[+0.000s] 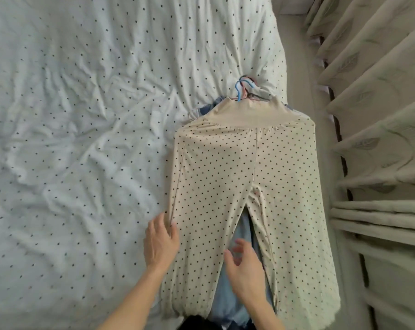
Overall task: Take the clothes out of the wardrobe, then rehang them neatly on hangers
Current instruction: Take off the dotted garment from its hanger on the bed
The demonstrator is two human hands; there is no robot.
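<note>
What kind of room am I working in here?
Most likely a bedroom: the polka-dot trousers, on hangers, lie spread on a rumpled dotted bedsheet, and pleated curtains hang along the right side.

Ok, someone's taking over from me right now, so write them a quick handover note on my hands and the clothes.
Left hand: open, fingers resting on the outer edge of the dotted trousers.
Right hand: open, holding nothing, over the gap between the trouser legs; it is blurred, so contact is unclear.
The trousers lie flat on top of blue clothes on the bed, with several hanger hooks sticking out at the waistband.
Done: the trousers appear to be on a hanger.
Left: smooth the legs, then probably return the pile to the wardrobe, which is out of view.
</note>
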